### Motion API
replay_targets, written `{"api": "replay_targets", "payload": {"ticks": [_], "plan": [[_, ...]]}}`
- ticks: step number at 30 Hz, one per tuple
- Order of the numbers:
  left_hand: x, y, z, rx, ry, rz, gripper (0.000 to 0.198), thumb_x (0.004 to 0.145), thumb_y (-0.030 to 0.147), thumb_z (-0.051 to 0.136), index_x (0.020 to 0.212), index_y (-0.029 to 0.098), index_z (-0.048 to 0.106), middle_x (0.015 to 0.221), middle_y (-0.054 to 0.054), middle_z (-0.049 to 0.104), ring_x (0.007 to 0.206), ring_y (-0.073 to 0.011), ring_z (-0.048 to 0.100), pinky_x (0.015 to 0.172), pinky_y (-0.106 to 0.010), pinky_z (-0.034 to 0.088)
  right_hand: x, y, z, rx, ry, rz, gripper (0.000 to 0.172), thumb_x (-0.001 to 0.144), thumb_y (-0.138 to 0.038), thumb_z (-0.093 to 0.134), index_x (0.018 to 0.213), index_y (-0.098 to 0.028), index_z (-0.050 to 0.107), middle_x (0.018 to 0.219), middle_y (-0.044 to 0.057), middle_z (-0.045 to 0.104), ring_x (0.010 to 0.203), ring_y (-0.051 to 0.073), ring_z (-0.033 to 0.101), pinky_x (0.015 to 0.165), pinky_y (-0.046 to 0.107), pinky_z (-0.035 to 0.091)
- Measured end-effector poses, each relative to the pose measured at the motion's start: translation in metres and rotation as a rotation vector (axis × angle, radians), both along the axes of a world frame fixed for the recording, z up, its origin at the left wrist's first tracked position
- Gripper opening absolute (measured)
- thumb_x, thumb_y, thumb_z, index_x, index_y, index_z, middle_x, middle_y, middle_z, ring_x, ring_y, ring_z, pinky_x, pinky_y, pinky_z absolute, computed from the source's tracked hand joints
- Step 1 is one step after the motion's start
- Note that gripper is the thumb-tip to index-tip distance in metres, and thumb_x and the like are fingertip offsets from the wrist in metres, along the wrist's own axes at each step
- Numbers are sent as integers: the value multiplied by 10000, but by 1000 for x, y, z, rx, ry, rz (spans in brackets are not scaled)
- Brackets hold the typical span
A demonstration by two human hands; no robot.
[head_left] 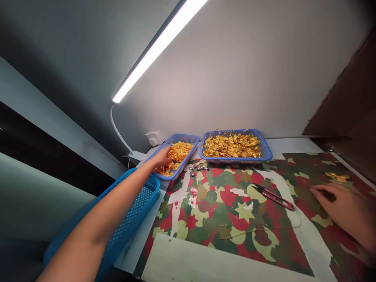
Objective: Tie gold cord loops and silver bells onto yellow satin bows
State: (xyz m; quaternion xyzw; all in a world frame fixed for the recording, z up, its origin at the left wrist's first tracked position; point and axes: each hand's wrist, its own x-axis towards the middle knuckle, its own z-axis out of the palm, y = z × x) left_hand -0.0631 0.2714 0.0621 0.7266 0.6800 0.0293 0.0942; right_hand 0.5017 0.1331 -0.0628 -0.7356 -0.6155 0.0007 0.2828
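Note:
My left hand (pixel 162 156) reaches into the left blue plastic basket (pixel 176 176), its fingertips down at a heap of small golden-yellow ribbon bows (pixel 180 150); what they touch is hidden. At the right side of the table, my right hand (pixel 337 199) is curled, with thumb and forefinger pinched together. Whatever it may hold is too small to make out. Just beyond that hand lies a gold ribbon bow (pixel 337 177). Red-handled thread snips (pixel 276 197) lie to its left, and a pale thread (pixel 264 229) trails across the patterned table cover (pixel 205 219).
A second blue basket (pixel 235 160), heaped with gold bows with loops, stands against the wall. Several small silver bells (pixel 199 168) lie in front of the baskets. A bright lamp (pixel 158 51) hangs overhead on a bent stem. A larger blue crate (pixel 129 215) sits below my left arm.

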Motion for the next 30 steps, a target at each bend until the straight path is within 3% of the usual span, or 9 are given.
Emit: {"api": "replay_targets", "payload": {"ticks": [4,7,12,15,18,21,25,28,30], "plan": [[-10,3,18,61,-122,86,360,897,284,603,1229,161,537,1098,-74,622,864,-176,635,745,-347,559,1,0,-3,-28,-10,26,335,726,-507,484,740,-255,704,915,62,727,956,340,639,743,458,507],[-19,4,34,112,-240,127,468,781,206,617,1234,212,500,1011,-25,611,682,-116,603,602,-246,528,2,-1,-3,-34,-7,15,339,727,-510,482,745,-253,702,914,61,725,948,337,640,737,454,507],[-27,1,61,141,-424,158,325,693,238,603,1006,197,528,769,11,576,562,-112,582,495,-215,479,0,-1,-2,-45,30,5,342,713,-526,482,743,-263,700,916,48,725,914,320,644,733,441,505],[-16,-8,74,130,-505,122,257,710,287,606,928,198,504,709,15,564,545,-114,576,489,-219,474,-2,0,-1,-41,56,2,335,687,-520,485,711,-263,699,875,59,728,911,332,647,723,444,499],[14,-25,80,71,-545,28,206,740,281,582,908,192,503,664,22,547,523,-106,559,475,-215,459,-5,0,1,-40,63,-13,335,668,-522,486,694,-261,695,847,68,721,883,338,646,709,448,491],[55,-45,70,-22,-537,-107,160,768,238,535,920,187,525,628,29,536,516,-110,554,466,-216,453,-8,-1,5,-59,71,-27,353,668,-533,478,703,-257,696,840,74,712,881,338,641,712,448,486],[102,-70,32,-97,-470,-317,194,719,135,516,890,191,588,844,-5,635,708,-131,623,620,-246,514,-14,-4,14,-82,109,-12,347,654,-523,490,711,-246,690,867,76,711,869,324,638,742,442,486],[116,-81,3,-124,-380,-442,213,662,84,540,828,187,626,897,-16,634,845,-176,620,747,-293,521,-20,-7,22,-96,117,-13,341,655,-512,482,719,-242,680,878,83,709,855,322,634,733,438,480],[116,-86,-8,-117,-333,-484,245,671,75,539,867,182,641,948,-40,622,899,-200,614,807,-329,519,-23,-8,26,-94,105,-9,338,664,-510,473,718,-243,673,877,89,707,841,323,627,713,436,471]]}}
